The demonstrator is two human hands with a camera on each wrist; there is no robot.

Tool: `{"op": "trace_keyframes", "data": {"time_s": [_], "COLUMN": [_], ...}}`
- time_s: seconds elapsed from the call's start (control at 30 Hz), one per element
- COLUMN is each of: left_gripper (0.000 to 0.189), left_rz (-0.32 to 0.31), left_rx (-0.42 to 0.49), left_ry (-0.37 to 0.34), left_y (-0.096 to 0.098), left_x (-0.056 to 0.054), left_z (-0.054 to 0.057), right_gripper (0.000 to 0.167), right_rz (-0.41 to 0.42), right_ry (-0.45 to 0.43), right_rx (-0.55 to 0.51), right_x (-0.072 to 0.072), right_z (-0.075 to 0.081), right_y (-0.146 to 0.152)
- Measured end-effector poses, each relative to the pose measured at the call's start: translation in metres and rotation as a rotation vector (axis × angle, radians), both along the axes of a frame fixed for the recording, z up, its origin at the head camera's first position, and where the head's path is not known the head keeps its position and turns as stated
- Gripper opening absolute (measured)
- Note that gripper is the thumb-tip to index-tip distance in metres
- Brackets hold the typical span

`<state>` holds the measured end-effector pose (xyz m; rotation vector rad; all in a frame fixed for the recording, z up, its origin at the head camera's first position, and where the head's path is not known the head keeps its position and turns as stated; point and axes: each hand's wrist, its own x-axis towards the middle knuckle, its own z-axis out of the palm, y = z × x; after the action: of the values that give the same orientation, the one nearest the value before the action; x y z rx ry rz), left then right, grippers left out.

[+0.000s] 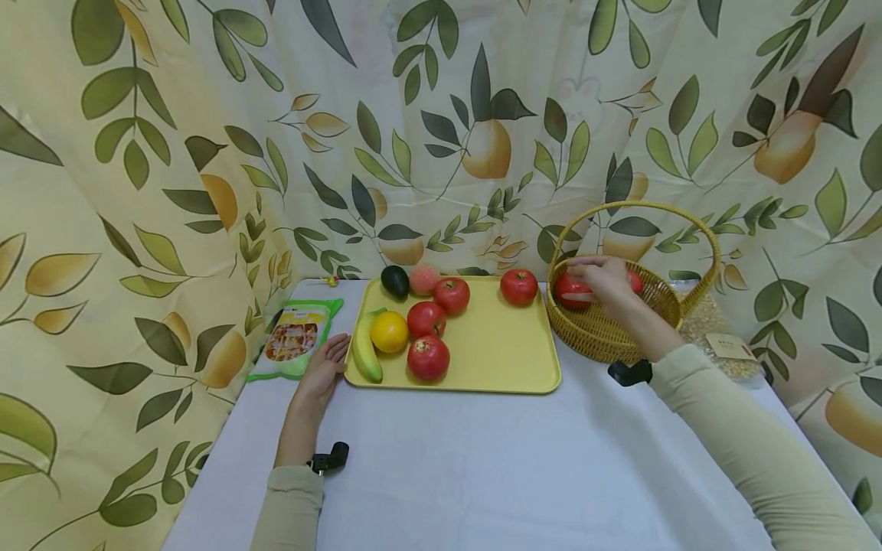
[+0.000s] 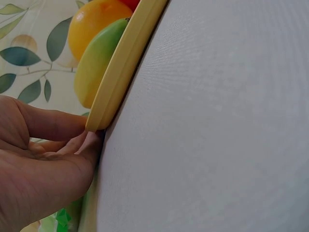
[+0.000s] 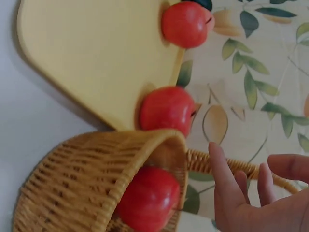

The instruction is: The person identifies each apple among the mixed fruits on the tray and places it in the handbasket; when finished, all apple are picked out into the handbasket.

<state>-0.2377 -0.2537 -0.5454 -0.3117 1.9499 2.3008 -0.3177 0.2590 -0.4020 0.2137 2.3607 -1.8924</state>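
Note:
My left hand (image 1: 324, 371) grips the left rim of the yellow tray (image 1: 503, 344), its fingers at the rim in the left wrist view. Along the tray's left side lie a banana (image 1: 365, 348), an orange (image 1: 390, 332), an avocado (image 1: 395, 282), a peach (image 1: 423, 280) and several red fruits, including an apple (image 1: 452, 296). Another apple (image 1: 519, 287) sits alone at the back right of the tray. My right hand (image 1: 606, 279) is over the wicker basket (image 1: 586, 337), fingers extended and holding nothing in the right wrist view. A red apple (image 3: 148, 199) lies inside the basket.
A green-edged packet (image 1: 296, 337) lies left of the tray. Behind the basket's right side is a clear bag of grains (image 1: 723, 329) with a label. The basket's tall handle (image 1: 713, 245) arches above it. A leaf-patterned curtain (image 1: 441, 138) hangs behind the white table (image 1: 468, 467).

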Motion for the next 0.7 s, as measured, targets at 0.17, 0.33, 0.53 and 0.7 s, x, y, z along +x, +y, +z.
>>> {"op": "trace_keyframes", "data": {"time_s": [0.17, 0.33, 0.53, 0.7], "left_gripper": [0.077, 0.077, 0.076, 0.077], "left_rz": [-0.001, -0.002, -0.007, -0.012], "left_rx": [0.007, 0.024, 0.027, 0.024], "left_ry": [-0.007, -0.015, -0.001, 0.017], "left_y": [-0.001, -0.001, -0.001, -0.001], "left_x": [0.000, 0.001, 0.002, 0.003], "left_z": [0.000, 0.000, 0.000, 0.001], "right_gripper": [0.047, 0.045, 0.047, 0.048], "right_rz": [0.063, 0.099, 0.133, 0.151], "right_ry": [0.001, -0.038, -0.065, -0.083], "right_rx": [-0.047, -0.066, -0.064, -0.079], "right_x": [0.000, -0.001, -0.001, -0.003], "right_z": [-0.001, -0.005, -0.008, -0.011], "right_y": [-0.012, -0.023, -0.037, -0.054]}}
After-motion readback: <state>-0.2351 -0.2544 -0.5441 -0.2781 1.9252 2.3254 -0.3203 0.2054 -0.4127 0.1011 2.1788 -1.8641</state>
